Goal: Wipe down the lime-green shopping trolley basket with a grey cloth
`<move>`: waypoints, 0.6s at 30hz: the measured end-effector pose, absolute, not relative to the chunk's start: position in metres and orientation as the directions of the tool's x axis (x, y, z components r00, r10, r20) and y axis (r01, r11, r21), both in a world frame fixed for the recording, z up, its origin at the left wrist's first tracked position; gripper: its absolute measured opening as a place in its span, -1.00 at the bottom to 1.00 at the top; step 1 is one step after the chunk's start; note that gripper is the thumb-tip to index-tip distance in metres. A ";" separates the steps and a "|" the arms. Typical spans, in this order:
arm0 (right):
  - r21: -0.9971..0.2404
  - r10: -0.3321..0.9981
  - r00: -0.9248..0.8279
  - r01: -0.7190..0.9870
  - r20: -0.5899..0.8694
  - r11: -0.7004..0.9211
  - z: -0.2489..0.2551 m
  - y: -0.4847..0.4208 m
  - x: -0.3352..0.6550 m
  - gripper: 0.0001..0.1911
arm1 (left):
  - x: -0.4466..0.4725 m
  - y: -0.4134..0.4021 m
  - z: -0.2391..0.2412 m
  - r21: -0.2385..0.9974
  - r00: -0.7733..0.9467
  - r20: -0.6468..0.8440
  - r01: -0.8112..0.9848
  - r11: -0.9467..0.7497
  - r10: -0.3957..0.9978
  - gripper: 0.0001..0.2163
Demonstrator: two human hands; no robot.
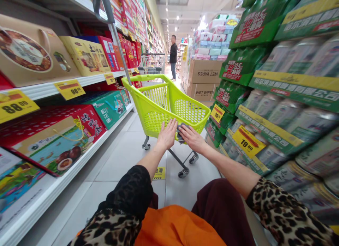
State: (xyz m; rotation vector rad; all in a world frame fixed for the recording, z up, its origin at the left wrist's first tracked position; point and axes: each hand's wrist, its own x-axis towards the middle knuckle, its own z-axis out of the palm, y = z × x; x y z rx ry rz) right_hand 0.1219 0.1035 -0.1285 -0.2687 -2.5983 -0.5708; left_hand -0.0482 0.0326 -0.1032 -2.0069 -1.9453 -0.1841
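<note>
A lime-green plastic shopping cart (159,119) with perforated sides stands in front of me on dark grey legs with casters. My left hand (167,133) lies with its fingers stretched out against the basket's near outer wall. Just to its right, my right hand (192,137) presses a crumpled grey cloth (181,132) against the same wall, fingers over the cloth. Part of the cloth shows between the two hands; the rest is hidden under the right fingers.
Shelves of gift boxes (109,106) line the left side. Stacked drink cans (272,106) and green multipacks (231,69) rise close on the right. Farther back are wet-wipe cartons (203,72), a grey wire cart (153,64) and a standing person (173,55). A yellow floor sticker (159,173) lies below my hands.
</note>
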 end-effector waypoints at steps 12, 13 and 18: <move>0.274 0.203 -0.896 0.325 0.395 0.905 -0.151 0.100 0.112 -0.54 | -0.022 -0.003 -0.164 0.016 -0.185 0.224 0.982 0.186 0.957 -0.32; 0.273 0.197 -0.894 0.322 0.403 0.906 -0.143 0.101 0.110 -0.53 | -0.021 -0.001 -0.163 0.021 -0.189 0.235 0.982 0.189 0.954 -0.32; 0.290 0.204 -0.893 0.335 0.402 0.896 -0.101 0.113 0.103 -0.51 | -0.015 0.005 -0.156 0.056 -0.213 0.251 0.977 0.206 0.944 -0.32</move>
